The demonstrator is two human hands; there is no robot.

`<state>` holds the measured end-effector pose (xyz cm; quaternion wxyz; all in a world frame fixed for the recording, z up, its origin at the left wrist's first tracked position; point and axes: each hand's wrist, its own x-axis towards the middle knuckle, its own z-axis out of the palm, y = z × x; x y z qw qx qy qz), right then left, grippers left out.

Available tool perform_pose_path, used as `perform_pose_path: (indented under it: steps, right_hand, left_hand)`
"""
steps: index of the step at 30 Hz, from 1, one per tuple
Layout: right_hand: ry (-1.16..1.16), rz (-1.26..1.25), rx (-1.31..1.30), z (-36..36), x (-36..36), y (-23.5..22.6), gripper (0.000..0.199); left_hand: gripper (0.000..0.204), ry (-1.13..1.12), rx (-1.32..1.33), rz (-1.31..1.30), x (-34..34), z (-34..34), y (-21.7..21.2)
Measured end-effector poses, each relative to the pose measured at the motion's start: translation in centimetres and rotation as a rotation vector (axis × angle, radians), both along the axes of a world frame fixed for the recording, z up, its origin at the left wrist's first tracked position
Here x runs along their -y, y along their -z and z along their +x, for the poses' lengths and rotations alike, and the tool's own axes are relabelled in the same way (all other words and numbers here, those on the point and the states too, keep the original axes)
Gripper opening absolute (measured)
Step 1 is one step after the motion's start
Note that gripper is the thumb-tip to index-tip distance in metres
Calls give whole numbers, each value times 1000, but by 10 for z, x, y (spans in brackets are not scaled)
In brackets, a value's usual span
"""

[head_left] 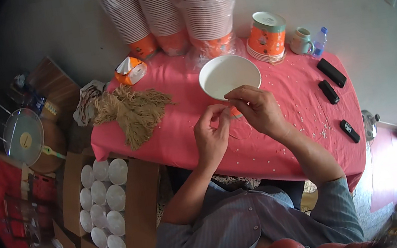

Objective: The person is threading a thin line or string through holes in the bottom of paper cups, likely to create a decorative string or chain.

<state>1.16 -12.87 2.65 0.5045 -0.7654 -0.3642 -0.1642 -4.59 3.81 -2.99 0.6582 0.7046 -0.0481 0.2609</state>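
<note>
In front of me on the pink tablecloth stands a paper bucket (210, 90), white inside, with an orange outside that shows just under my fingers. My left hand (211, 135) is at its near side, thumb and fingertips closed. From above, my right hand (259, 110) pinches close to the near rim, nearly meeting the left fingertips. A thin string (244, 137) loops down onto the cloth between both hands, and they seem to grip it; the exact hold is too small to see. Left of the bucket lies a bundle of tan strings (139, 116).
Tall stacks of paper buckets (207, 8) stand at the back, beside an upside-down orange bucket stack (267, 38). A mug (301, 41), a bottle (319, 43) and black devices (332, 72) sit at right. White bits dot the cloth (303, 109). A carton (141, 203) holds plastic containers at lower left.
</note>
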Motion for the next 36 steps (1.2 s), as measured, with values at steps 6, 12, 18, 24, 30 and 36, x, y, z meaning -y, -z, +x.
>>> perform_pose_path:
  steps: [6, 12, 18, 24, 30, 36]
  right_hand:
    - [7, -201, 157, 7, -4, -16, 14]
    - [66, -379, 305, 3, -1, -12, 13]
    - [97, -436, 405, 3, 5, -11, 9]
    - [22, -403, 253, 8, 14, -20, 9]
    - [-55, -489, 127, 8, 23, -25, 7]
    - [-264, -519, 61, 18, 28, -21, 12]
  left_hand:
    - [9, -208, 174, 383, -4, -9, -15]
    - [18, -311, 215, 543, -1, -12, -15]
    - [20, -428, 314, 725, 4, -7, -16]
    - [15, -253, 96, 374, 4, -9, -5]
    - [10, 248, -166, -651, 3, -5, 16]
    - [17, 338, -212, -838, 9, -4, 26]
